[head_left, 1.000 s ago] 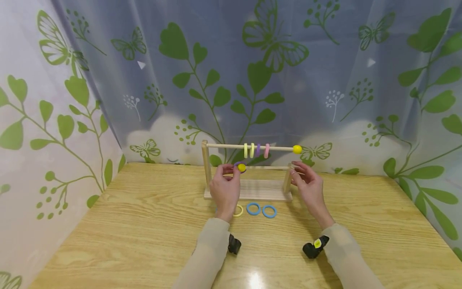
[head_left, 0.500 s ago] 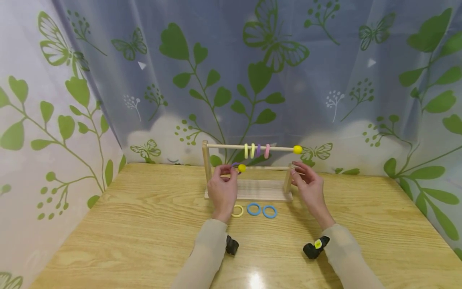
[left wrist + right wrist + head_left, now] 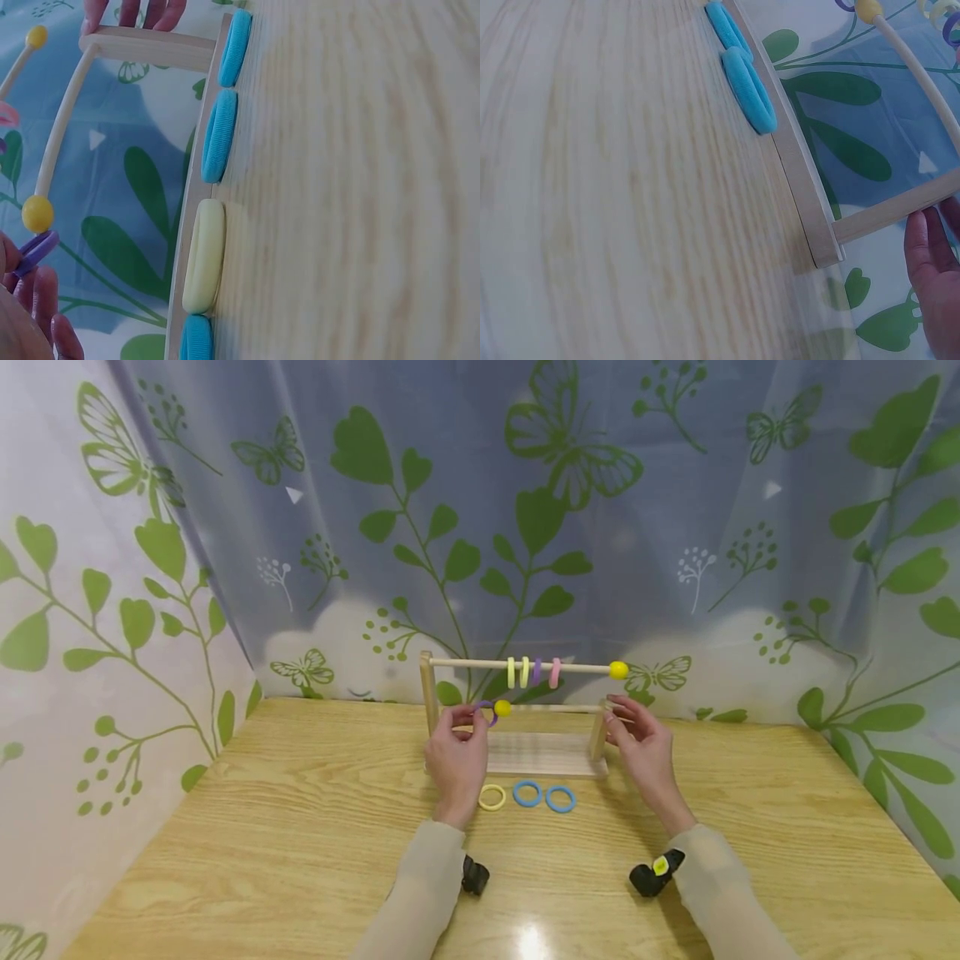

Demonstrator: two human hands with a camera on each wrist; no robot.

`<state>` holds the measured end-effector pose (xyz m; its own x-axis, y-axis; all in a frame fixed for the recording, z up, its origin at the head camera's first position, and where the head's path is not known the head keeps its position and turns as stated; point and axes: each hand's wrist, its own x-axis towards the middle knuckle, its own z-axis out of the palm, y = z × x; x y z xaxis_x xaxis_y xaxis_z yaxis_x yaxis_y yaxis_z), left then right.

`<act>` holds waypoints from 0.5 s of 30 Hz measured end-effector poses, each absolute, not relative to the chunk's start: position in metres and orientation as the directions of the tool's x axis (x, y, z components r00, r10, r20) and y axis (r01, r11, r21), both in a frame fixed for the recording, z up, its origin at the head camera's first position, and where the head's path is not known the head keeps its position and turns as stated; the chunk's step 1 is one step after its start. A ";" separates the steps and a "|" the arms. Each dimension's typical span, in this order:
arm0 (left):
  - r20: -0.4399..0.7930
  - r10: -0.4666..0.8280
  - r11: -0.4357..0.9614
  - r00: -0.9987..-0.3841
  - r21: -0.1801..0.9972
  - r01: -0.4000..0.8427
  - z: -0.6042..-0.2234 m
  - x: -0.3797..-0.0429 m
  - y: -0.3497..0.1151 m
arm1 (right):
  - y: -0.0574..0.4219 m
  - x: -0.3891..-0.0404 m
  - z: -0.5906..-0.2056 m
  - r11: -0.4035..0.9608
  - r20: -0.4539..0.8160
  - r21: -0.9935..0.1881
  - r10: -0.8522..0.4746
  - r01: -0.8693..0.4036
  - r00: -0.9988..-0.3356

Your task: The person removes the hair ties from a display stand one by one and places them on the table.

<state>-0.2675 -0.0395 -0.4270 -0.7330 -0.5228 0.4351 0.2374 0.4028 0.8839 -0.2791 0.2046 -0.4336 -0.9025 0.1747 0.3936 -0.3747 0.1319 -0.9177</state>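
Observation:
My left hand point(image 3: 457, 764) pinches a purple hair tie point(image 3: 37, 253) between thumb and fingers. The tie sits just left of the yellow ball point(image 3: 503, 708) that caps the lower rod of a wooden rack point(image 3: 547, 758). In the left wrist view tie and ball lie very close; whether they touch I cannot tell. At the top of the rack's short right post point(image 3: 896, 206), my right hand point(image 3: 641, 747) holds on with thumb and fingertips. Several hair ties hang on the upper rod: two pale yellow, a purple point(image 3: 537, 672) and a pink point(image 3: 555, 673).
In front of the rack base lie a yellow hair tie point(image 3: 492, 797) and two blue hair ties point(image 3: 527, 794). Another blue hair tie point(image 3: 196, 337) shows in the left wrist view. A patterned curtain point(image 3: 480, 527) hangs behind the wooden table point(image 3: 315, 843).
My left hand has moved left, drawing the purple hair tie from around the yellow ball to beside its left end. The right hand has stayed at the post.

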 end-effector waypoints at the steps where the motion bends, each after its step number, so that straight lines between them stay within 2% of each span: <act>1: 0.435 -0.523 0.404 -0.733 0.884 0.236 -0.427 -0.267 -0.040 | 0.204 -0.279 -0.434 0.133 0.395 -0.917 0.174 -0.376 -0.902; 15: 0.453 -0.495 0.393 -0.742 0.878 0.273 -0.426 -0.256 -0.044 | 0.205 -0.279 -0.433 0.144 0.388 -0.919 0.173 -0.366 -0.905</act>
